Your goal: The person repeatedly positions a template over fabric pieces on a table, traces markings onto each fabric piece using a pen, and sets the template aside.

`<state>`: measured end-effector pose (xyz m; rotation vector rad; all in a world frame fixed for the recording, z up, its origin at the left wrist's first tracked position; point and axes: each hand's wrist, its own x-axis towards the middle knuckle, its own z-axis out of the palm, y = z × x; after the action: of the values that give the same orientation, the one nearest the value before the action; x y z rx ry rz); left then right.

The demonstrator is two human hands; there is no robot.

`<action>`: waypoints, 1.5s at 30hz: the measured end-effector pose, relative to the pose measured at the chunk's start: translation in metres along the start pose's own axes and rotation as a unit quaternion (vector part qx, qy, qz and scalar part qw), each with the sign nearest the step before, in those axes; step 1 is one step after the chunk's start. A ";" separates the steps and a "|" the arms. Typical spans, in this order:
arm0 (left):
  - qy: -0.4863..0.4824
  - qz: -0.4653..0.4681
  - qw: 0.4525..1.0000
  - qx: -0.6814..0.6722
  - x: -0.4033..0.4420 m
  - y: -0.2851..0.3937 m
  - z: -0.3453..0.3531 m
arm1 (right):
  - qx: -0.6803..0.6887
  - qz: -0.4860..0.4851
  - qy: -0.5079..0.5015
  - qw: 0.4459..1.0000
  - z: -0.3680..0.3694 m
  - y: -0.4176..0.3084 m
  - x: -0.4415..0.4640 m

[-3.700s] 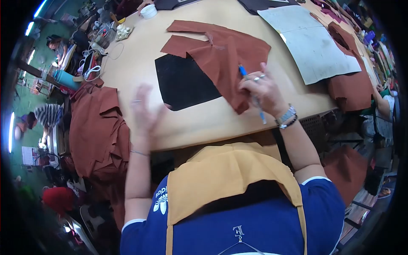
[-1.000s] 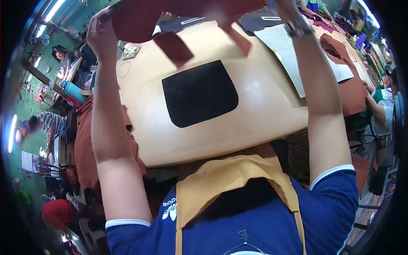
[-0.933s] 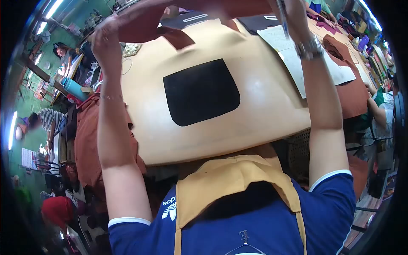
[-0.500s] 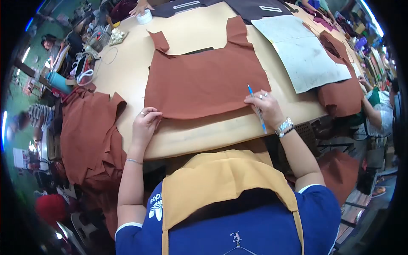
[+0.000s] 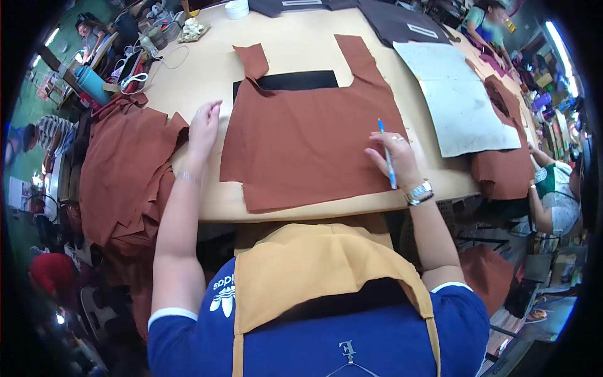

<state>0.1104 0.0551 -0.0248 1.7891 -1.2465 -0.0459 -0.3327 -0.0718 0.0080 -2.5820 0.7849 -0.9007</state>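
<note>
A rust-brown cut fabric piece (image 5: 308, 138) with two strap-like ends lies on the table, its lower edge near the table's front. Under its upper edge a flat black piece (image 5: 304, 79) shows. My left hand (image 5: 204, 129) is off the fabric, just beyond its left side, with nothing visible in it; its fingers are loosely extended and slightly blurred. On the fabric's right side rests my right hand (image 5: 399, 154), a blue-and-white pen (image 5: 389, 157) held between its fingers and the thumb apart.
More rust-brown fabric (image 5: 129, 176) hangs over the table's left edge. At the right, a whitish pattern sheet (image 5: 461, 103) partly covers another brown piece (image 5: 502, 169). Dark fabric pieces (image 5: 402, 22) and a white round container (image 5: 237, 9) lie farther back. Other people sit nearby.
The fabric has come toward me and its lower left edge is unfolded, baring more of the black piece. My left hand has let go and moved up and left.
</note>
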 end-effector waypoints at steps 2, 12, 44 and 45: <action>-0.047 -0.062 0.997 0.011 0.042 -0.013 0.019 | -0.022 -0.012 0.015 1.000 0.014 0.001 0.013; -0.130 -0.106 0.930 0.328 0.092 0.056 0.101 | -0.033 0.026 0.000 0.999 0.039 0.006 0.019; -0.087 -0.075 0.993 -0.006 -0.014 0.041 0.007 | -0.048 0.090 -0.001 0.995 0.036 0.000 0.006; -0.079 -0.072 0.994 0.018 -0.014 0.044 0.008 | -0.055 0.096 -0.004 0.994 0.034 -0.003 0.003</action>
<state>0.0682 0.0584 -0.0053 1.9351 -1.2316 -0.2525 -0.3077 -0.0676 -0.0149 -2.5448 1.0863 -0.8113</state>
